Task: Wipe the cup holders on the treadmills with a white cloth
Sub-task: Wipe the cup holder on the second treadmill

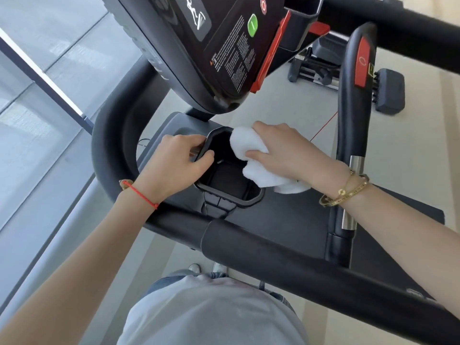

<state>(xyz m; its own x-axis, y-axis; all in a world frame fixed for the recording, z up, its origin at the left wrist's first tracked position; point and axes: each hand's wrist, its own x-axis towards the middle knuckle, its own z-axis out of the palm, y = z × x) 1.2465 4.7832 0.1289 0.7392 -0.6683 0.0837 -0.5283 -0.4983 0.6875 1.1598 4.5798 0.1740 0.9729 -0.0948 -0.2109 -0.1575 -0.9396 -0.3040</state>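
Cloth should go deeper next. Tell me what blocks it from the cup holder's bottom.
Nothing visible. The right hand grips the white cloth at the cup holder right rim; the left hand grips only the left rim, and the bottom looks bare.

I see bare forearms, no sleeves. The left wrist carries a thin red string bracelet with a small tan knot or bead on its left side. The right wrist wears two gold bangles, one slim with a round charm, one wider with small marks along it. Near me, a pale grey shirt, blue jeans and white shoes.
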